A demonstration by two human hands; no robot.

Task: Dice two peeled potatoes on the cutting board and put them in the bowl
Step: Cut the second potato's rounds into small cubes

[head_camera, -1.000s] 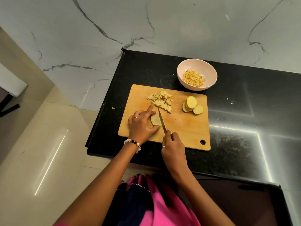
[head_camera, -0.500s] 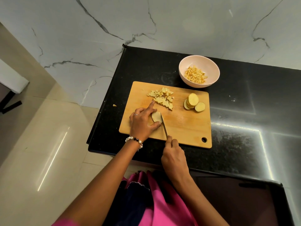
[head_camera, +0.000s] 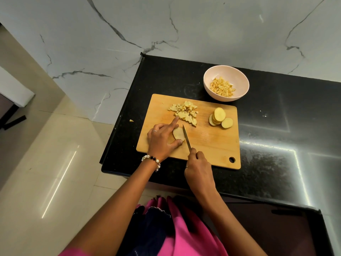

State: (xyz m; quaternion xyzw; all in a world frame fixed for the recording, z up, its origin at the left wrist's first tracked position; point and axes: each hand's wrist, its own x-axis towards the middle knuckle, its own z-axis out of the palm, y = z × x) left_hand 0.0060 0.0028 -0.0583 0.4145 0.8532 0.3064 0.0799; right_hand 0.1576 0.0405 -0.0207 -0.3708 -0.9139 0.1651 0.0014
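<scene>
A wooden cutting board [head_camera: 212,143] lies on the black counter. My left hand [head_camera: 162,139] holds a flat potato slice [head_camera: 178,133] on the board between thumb and fingers, index finger pointing forward. My right hand [head_camera: 198,167] grips a knife [head_camera: 186,137], whose blade stands along the slice's right edge. A heap of diced potato [head_camera: 185,113] lies at the board's far side. A stack of round potato slices [head_camera: 219,117] sits at the board's right. Behind the board, the pink bowl [head_camera: 208,78] holds diced potato.
The black counter [head_camera: 276,126] ends at a left edge close to the board, with tiled floor below. One stray potato bit [head_camera: 131,120] lies on the counter left of the board. A marble wall rises behind the bowl.
The knife has shifted slightly along the slice's right edge. My left hand keeps holding the slice. The camera view has drifted a little.
</scene>
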